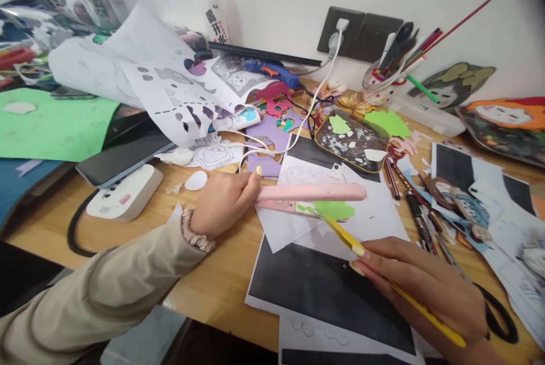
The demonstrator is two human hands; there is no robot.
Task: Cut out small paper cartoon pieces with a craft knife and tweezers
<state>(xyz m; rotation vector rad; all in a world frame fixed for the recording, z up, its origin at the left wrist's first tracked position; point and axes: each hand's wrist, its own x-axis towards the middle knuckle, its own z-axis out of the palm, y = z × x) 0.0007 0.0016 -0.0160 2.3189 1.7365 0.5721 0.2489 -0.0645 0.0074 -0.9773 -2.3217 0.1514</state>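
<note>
Currently mid-cut: left hand [223, 201] closed around pink tool [310, 193], pressing it flat across white sheet [374, 217]. Right hand [426, 288] gripping yellow craft knife [383, 274], tip at green paper scrap [336, 210] just under pink tool. Likely next: steady draw along pink tool's edge, fingers kept clear. Black tray [353, 141] beyond pink tool.

On the wooden desk [221, 291] lies a big green sheet [51, 126] at the far left, and beside it a dark phone [123, 158] with a small white box [125, 194] just below. A heap of cut white papers [140, 70] covers the back. Near the wall socket [360, 33] — a blue glue gun [276, 72], a cup of pens [383, 78] and a dark tray [353, 141] with paper scraps.
</note>
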